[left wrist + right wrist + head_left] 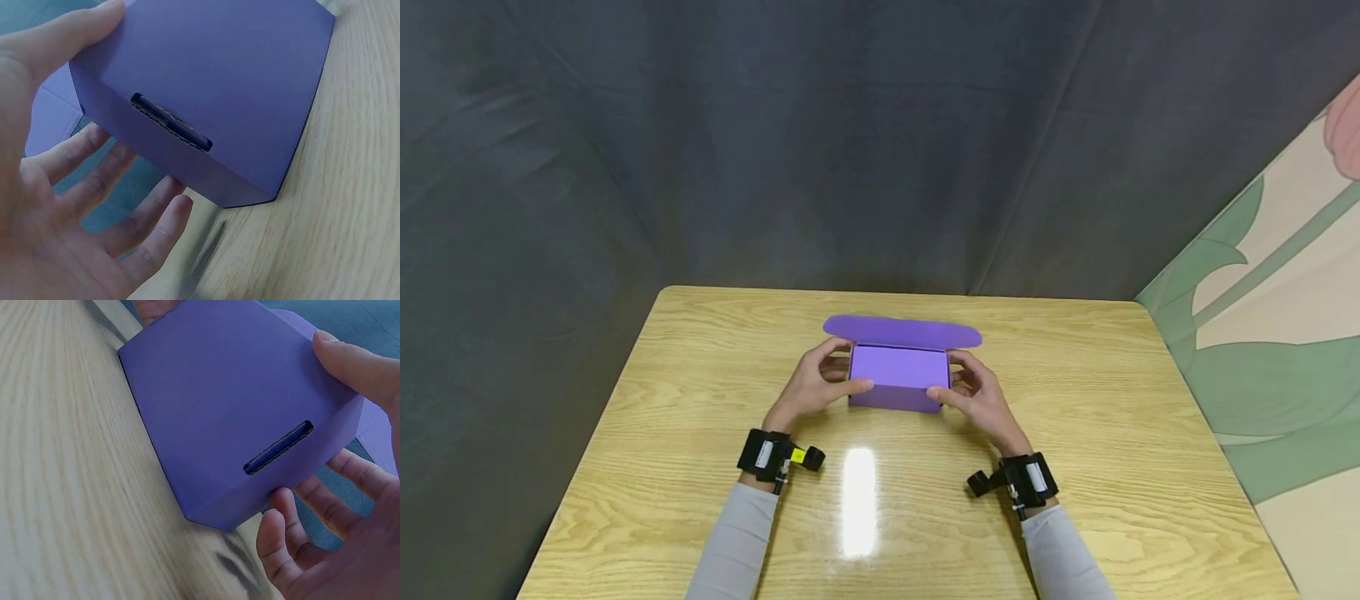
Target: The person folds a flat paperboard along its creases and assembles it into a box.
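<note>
Purple matte card box, rectangular, sits mid worktop, pale wood grain with a glossy glare streak. Its lid flap with rounded ends lies open behind it, flat. Left hand cups the box's left end, thumb along the near front edge, fingers loosely spread round the side; left wrist view shows a narrow slot in that end with corrugated edge showing. Right hand mirrors it on the right end, thumb on the front, fingers curled at the side. Black wrist straps, grey sleeves. Dark grey cloth backdrop.
</note>
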`<state>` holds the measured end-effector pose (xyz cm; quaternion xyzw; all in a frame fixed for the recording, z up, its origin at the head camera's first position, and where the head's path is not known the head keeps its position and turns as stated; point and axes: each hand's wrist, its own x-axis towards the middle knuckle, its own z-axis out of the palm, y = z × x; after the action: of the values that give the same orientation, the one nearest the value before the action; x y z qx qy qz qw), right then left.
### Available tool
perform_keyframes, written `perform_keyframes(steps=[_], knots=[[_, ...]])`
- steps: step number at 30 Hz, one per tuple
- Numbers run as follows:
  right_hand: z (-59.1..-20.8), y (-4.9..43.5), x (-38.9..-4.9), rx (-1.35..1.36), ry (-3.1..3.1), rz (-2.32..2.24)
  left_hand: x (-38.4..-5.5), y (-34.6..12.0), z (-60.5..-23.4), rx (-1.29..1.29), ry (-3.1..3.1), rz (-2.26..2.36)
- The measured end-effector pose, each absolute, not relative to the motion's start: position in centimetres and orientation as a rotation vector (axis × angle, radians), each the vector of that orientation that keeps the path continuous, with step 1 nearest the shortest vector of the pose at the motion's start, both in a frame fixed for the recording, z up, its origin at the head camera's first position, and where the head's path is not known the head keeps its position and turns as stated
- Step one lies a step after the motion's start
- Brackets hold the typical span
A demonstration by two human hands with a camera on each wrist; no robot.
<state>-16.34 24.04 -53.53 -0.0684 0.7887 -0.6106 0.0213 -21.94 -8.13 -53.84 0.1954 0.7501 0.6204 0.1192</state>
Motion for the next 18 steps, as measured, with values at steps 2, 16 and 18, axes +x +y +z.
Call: perform_keyframes(steps=[2, 16, 18], knots=[[-53.48, 24.01, -16.4, -0.217, 2.43, -1.901, -21.96, -8.12, -53.85, 0.57, 2.189, 1.815], [-53.11, 24.11, -16.28, -0.186, 2.365, -1.898, -21.91, -8.06, -53.6, 0.545, 2.11, 1.818], [-53.03, 24.34, -16.23, -0.182, 2.345, -1.913, -21.82, -8.17, -53.47, 0.526, 2.092, 1.814]])
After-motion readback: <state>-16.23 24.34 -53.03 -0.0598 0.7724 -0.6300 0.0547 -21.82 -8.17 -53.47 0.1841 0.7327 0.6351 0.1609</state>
